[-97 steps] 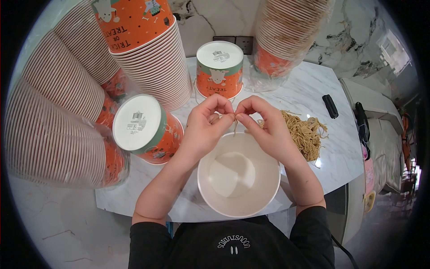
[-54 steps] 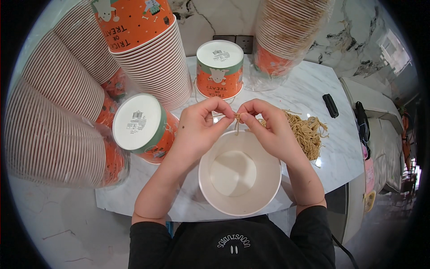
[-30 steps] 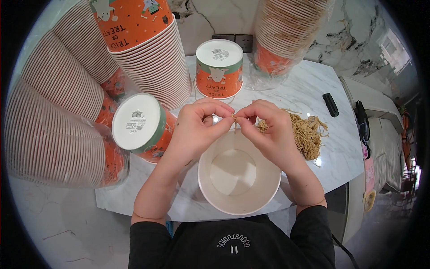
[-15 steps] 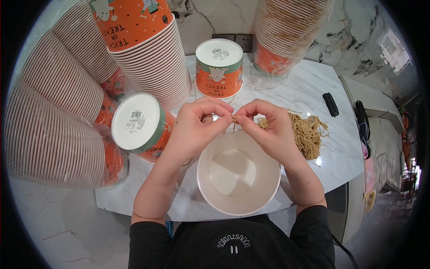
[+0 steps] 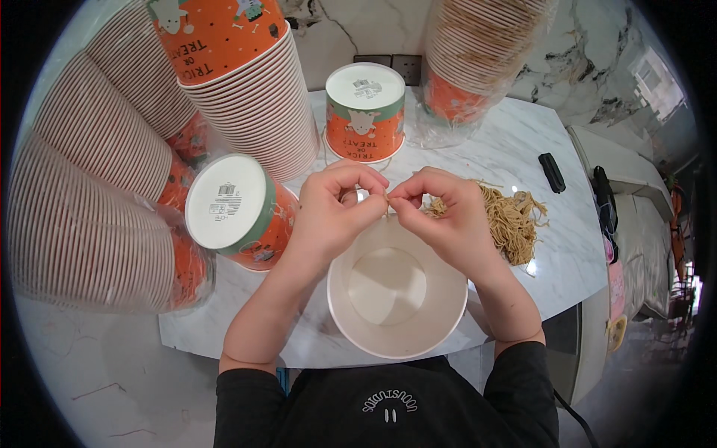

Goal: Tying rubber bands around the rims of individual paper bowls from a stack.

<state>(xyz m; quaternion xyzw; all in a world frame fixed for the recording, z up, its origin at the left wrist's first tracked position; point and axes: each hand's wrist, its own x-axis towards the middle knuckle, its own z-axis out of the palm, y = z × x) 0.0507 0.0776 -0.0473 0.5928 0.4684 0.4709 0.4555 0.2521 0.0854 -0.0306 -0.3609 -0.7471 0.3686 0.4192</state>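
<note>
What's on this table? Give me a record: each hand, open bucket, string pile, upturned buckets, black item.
Left hand: pinching thin tan strand
Right hand: pinching same strand
Open bucket: mouth up, hands at far rim
String pile: tan, right of right hand
Upturned buckets: one beyond the hands, one at left
Black item: on the table, far right

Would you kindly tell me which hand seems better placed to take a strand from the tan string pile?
Probably the right hand: the tan string pile lies just beside it, whereas the left hand is farther off. Both hands' fingertips are at a thin tan string, though.
</note>
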